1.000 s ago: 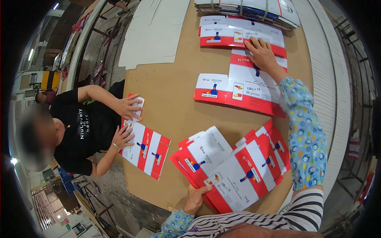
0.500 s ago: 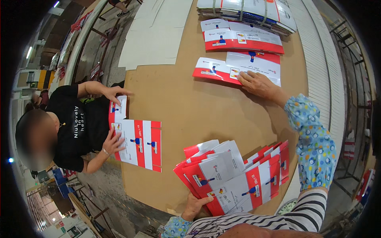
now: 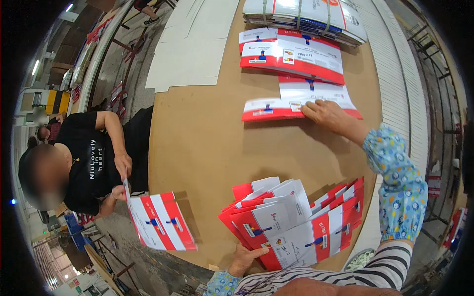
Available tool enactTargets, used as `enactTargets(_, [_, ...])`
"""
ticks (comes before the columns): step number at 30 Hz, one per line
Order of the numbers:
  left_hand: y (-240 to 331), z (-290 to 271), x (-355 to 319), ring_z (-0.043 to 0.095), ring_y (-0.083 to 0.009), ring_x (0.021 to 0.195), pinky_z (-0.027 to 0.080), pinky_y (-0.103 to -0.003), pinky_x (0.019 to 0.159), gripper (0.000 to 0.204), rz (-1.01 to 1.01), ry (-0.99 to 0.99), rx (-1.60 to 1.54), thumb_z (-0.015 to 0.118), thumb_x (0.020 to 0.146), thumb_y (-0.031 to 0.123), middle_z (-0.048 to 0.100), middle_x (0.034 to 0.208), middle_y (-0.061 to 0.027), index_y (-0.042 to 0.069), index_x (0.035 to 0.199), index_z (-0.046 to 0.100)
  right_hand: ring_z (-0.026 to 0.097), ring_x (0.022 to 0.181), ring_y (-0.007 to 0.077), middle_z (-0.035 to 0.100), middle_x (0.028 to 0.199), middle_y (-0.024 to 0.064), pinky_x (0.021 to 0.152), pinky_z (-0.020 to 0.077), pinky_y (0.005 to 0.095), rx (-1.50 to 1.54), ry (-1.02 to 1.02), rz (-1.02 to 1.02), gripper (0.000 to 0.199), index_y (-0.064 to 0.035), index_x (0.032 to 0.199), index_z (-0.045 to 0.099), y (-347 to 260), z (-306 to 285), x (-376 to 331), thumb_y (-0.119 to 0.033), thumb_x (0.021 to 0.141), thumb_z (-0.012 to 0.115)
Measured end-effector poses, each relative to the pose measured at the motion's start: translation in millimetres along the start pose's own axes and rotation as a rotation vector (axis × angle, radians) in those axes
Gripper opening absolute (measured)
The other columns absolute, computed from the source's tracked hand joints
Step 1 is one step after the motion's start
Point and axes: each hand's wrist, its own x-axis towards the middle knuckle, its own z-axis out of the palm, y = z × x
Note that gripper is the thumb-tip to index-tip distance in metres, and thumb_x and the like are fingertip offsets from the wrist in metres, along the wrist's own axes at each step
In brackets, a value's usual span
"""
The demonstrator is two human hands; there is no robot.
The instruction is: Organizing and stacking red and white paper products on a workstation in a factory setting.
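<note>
My left hand is closed on the near left corner of a fanned stack of flat red-and-white cartons, thumb on top, at the table's near edge. Farther out to the right, my right hand pinches the near edge of a single flat carton, whose near side is raised off the table. Its fingertips underneath are hidden. Just beyond lies another small pile of flat cartons. All carry blue figures on white panels with red bands.
A strapped bundle of flat cartons sits at the far end of the brown table. At the left edge, a co-worker holds a flat carton with both hands. White sheets lie at the far left.
My right hand has drawn the single carton slightly toward me and lifted its near edge. My left hand stays on the stack. The co-worker's carton has swung up and nearer.
</note>
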Motion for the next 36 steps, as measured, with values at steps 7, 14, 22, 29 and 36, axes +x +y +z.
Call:
enactTargets(7, [-5.7, 3.1, -20.3, 0.062, -0.0192, 0.097, 0.050, -0.035, 0.088, 0.050, 0.113, -0.004, -0.049, 0.073, 0.068, -0.003, 0.065, 0.107, -0.0076, 0.000, 0.116, 0.055, 0.063, 0.090, 0.0326, 0.064, 0.102, 0.0136, 0.075, 0.0521, 0.0398, 0.336, 0.134, 0.299, 0.041, -0.0097, 0.117, 0.055, -16.1, -123.2, -40.5, 0.001, 0.078, 0.057])
enactTargets(14, [-32.8, 0.5, -43.0, 0.063, -0.0203, 0.097, 0.050, -0.035, 0.088, 0.049, 0.124, 0.020, -0.203, 0.067, 0.070, -0.007, 0.065, 0.108, -0.0081, 0.001, 0.117, 0.056, 0.061, 0.094, 0.0367, 0.062, 0.104, 0.0203, 0.076, 0.0492, 0.0403, 0.544, -0.004, 0.527, 0.039, -0.0058, 0.124, 0.051, -80.7, -247.6, -66.6, -0.002, 0.086, 0.055])
enactTargets(22, [-37.8, 8.1, -27.9, 0.062, -0.0211, 0.097, 0.050, -0.035, 0.088, 0.048, 0.184, 0.141, -0.378, 0.064, 0.071, -0.010, 0.064, 0.108, -0.0089, 0.001, 0.117, 0.054, 0.062, 0.077, 0.0284, 0.061, 0.100, 0.0110, 0.062, 0.0536, 0.0366, 0.275, -0.020, 0.441, 0.045, -0.0041, 0.120, 0.051, -285.8, -198.7, -84.4, -0.005, 0.075, 0.059])
enactTargets(29, [-15.6, 32.3, -10.7, 0.057, -0.0210, 0.106, 0.046, -0.035, 0.093, 0.044, 0.269, 0.089, -0.510, 0.060, 0.089, 0.016, 0.055, 0.121, -0.0102, 0.002, 0.128, 0.046, 0.059, 0.079, 0.0310, 0.054, 0.104, 0.0204, 0.052, 0.0521, 0.0353, 0.438, -0.195, 0.571, 0.058, 0.0008, 0.128, 0.046, -369.9, -126.5, -68.8, -0.014, 0.074, 0.061])
enactTargets(36, [-12.2, -4.2, 16.1, 0.050, -0.0267, 0.120, 0.040, -0.039, 0.103, 0.066, 0.240, 0.135, -0.190, 0.071, 0.083, 0.030, 0.053, 0.129, -0.0097, 0.000, 0.133, 0.040, 0.056, 0.093, 0.0346, 0.048, 0.123, 0.0170, 0.080, 0.0483, 0.0464, 0.761, -0.333, 0.492, 0.075, -0.0108, 0.134, 0.044, -363.5, -112.5, -63.5, -0.036, 0.070, 0.072])
